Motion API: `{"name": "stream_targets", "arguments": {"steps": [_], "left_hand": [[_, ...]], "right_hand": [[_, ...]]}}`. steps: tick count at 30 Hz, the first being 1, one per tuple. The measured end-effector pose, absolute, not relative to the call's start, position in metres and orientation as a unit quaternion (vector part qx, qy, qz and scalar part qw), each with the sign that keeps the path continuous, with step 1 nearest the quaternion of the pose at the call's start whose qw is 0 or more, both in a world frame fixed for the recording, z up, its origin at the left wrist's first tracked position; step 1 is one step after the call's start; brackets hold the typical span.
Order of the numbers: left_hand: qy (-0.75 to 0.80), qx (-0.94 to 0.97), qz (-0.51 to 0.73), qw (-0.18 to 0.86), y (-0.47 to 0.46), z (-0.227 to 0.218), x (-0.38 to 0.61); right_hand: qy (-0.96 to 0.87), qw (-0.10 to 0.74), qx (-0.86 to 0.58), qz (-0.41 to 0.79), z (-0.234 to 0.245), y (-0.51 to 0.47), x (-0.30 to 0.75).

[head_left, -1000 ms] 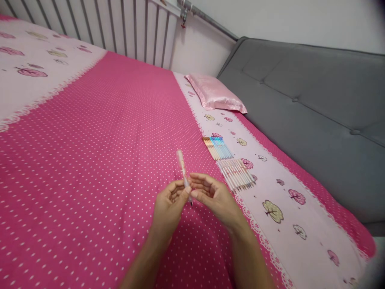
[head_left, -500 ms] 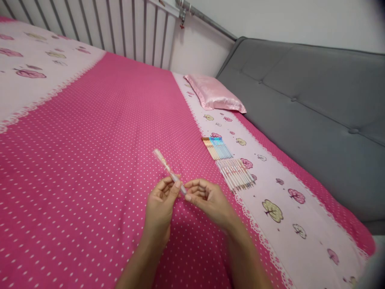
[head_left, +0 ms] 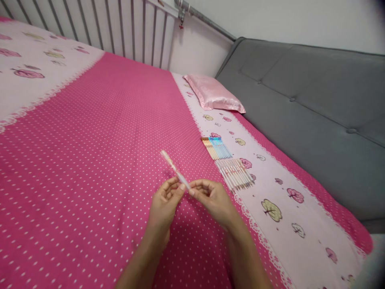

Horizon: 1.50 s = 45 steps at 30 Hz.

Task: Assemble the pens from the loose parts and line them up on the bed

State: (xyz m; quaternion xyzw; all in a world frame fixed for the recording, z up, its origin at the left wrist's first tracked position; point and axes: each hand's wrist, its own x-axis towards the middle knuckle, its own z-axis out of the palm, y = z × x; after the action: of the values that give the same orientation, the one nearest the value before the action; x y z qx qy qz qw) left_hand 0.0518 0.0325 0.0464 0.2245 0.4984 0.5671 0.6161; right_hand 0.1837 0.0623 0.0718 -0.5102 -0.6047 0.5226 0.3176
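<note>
A slim, pale pen (head_left: 170,162) with a faint yellow and pink pattern is held tilted above the pink bedspread, its far end pointing up and left. My left hand (head_left: 165,201) grips the pen's lower half between thumb and fingers. At its near end, the thumb and fingertips of my right hand (head_left: 214,200) pinch it, covering the tip. To the right lie two neat rows of pens: an upper row (head_left: 217,148) in yellow-orange and blue, and a lower row (head_left: 235,174) of whitish ones with reddish marks and darker tips.
The polka-dot bedspread (head_left: 90,168) has white bands printed with trees. A shiny pink pillow (head_left: 214,93) rests near the grey padded headboard (head_left: 303,116). Beyond the bed stand a white slatted radiator (head_left: 126,28) and a pipe with a red valve (head_left: 181,20).
Both hands have shifted the pen slightly to the right. The rows of pens lie as before.
</note>
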Motion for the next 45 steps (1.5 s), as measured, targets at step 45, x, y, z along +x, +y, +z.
{"name": "stream_targets", "arguments": {"steps": [45], "left_hand": [[0.554,0.246,0.556,0.568,0.032,0.045,0.052]], "right_hand": [[-0.533,0.006,-0.838,0.119,0.041,0.099,0.272]]}}
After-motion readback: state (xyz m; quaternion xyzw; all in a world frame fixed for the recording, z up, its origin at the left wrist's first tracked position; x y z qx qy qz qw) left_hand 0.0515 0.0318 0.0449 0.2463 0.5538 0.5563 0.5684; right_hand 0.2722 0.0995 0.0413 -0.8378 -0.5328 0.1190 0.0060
